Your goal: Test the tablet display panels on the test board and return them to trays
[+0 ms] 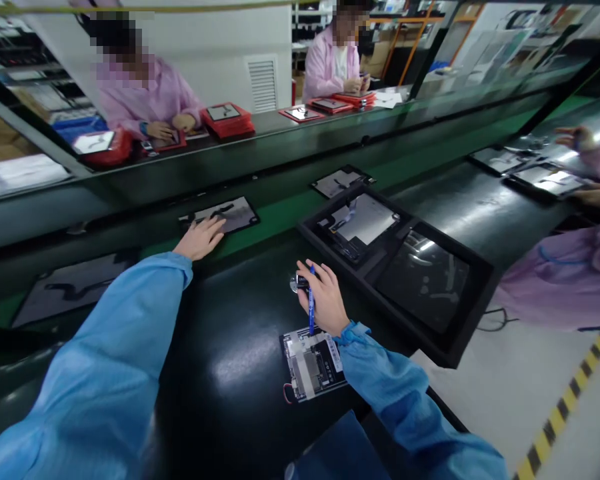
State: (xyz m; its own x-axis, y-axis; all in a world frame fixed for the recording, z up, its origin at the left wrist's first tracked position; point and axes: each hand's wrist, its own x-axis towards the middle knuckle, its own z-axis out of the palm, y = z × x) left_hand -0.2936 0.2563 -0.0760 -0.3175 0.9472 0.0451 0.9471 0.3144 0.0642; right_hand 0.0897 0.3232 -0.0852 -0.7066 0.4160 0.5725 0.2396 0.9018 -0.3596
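On the counter (240,373), a half-hidden round thing (293,285); the right hand (325,300) has its grip closed on a pen (311,308), and the left hand (200,238) lies open on a panel (233,213).

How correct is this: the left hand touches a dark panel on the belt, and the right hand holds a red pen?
The head view shows the pen in the right hand is blue, not red. The left hand does touch the dark panel.

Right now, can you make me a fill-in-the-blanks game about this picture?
The left hand rests on a panel; the belt beneath is ____.
The right hand holds a pen that is ____.
The tray has ____ compartments.
Missing words: green, blue, two.
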